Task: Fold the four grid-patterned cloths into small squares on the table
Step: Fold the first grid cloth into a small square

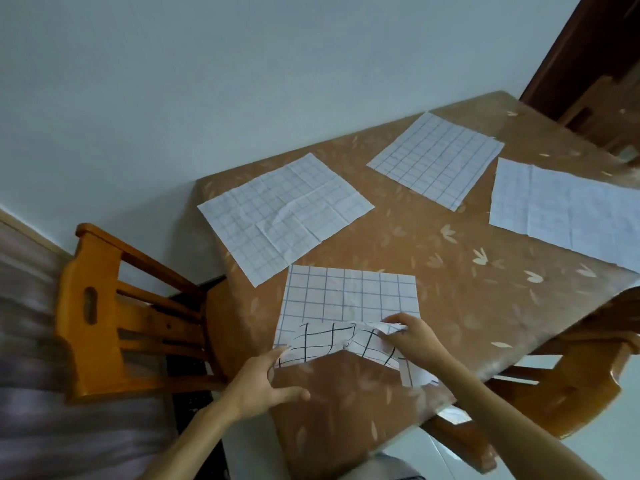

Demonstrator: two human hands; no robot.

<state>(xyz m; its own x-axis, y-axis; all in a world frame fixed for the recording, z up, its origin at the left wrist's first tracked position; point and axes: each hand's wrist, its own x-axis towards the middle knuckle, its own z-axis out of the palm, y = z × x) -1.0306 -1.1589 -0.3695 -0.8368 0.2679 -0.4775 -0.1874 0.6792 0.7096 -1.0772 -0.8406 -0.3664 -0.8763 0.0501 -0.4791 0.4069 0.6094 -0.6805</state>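
my left grip (265, 377) holds the near cloth (346, 296) by a corner; right grip (412, 336) pinches its raised edge.

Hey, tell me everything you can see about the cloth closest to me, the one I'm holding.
The nearest cloth is white, thin fabric with a dark grid, mostly flat on the brown table. Its near edge is lifted and turned over, showing bolder lines. The left hand holds its near left corner; the right hand pinches the raised edge.
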